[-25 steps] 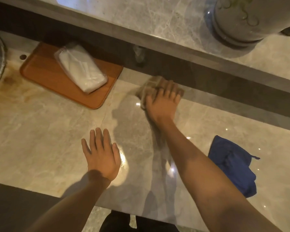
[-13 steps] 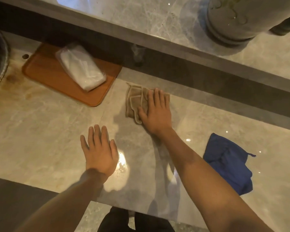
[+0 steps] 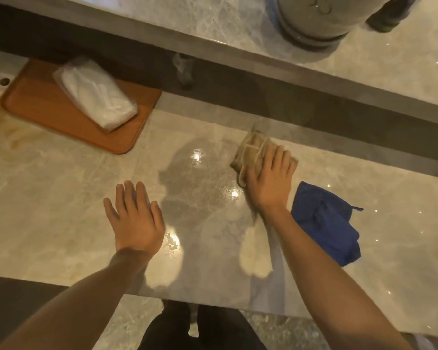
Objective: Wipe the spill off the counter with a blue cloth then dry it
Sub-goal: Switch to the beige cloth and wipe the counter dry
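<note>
My right hand (image 3: 269, 183) presses flat on a folded tan cloth (image 3: 252, 154) on the glossy marble counter (image 3: 48, 198), near its back edge. The cloth sticks out past my fingers to the upper left. A crumpled blue cloth (image 3: 326, 223) lies on the counter just right of my right wrist, untouched. My left hand (image 3: 134, 218) rests flat on the counter with fingers spread, holding nothing. A faint damp sheen with tiny droplets (image 3: 200, 188) shows between my hands.
A brown wooden tray (image 3: 36, 107) at the back left holds a white plastic-wrapped pack (image 3: 96, 97). A raised ledge (image 3: 238, 54) runs along the back, with a large grey vase base (image 3: 314, 26) on it. The counter's front edge is near my legs.
My right hand has slid the tan cloth across the counter, first toward the left and nearer, then to the right beside the blue cloth. My left hand has stayed flat.
</note>
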